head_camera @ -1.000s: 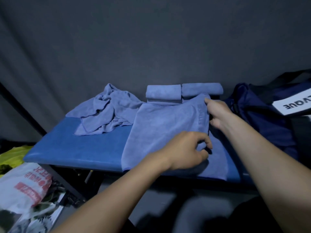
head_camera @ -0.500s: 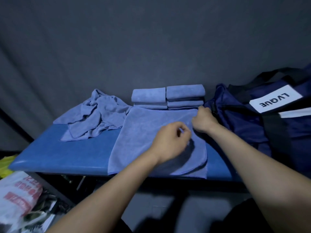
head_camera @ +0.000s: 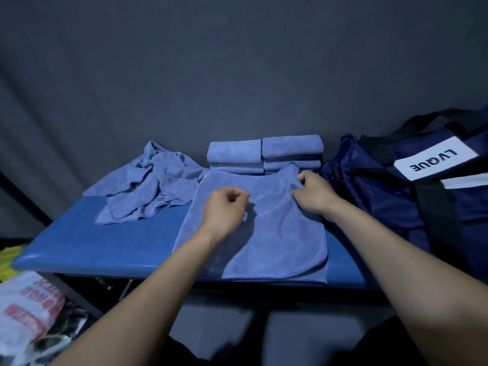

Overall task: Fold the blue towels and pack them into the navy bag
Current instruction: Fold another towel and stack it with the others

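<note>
A blue towel [head_camera: 264, 233] lies doubled over and flat on the blue bench [head_camera: 105, 241], its near edge at the bench front. My right hand [head_camera: 314, 192] pinches its far right corner, which is raised and crumpled. Just above the towel's middle hovers my left hand [head_camera: 224, 210], fingers curled into a fist with nothing seen in it. Two stacks of folded blue towels [head_camera: 264, 154] stand side by side behind it. A crumpled heap of blue towels [head_camera: 148, 186] lies at the back left. The navy bag [head_camera: 383, 202] with a white label sits at the right, touching the bench end.
A dark grey curtain [head_camera: 237, 75] hangs close behind the bench. On the floor at the lower left lie a white printed plastic bag [head_camera: 26, 307] and something yellow [head_camera: 8, 260]. The bag's black straps [head_camera: 433, 207] hang over its front.
My left hand has let go of the towel's near fold and risen over its middle. The right hand stays at the far right corner. My view has shifted right, showing more of the bag.
</note>
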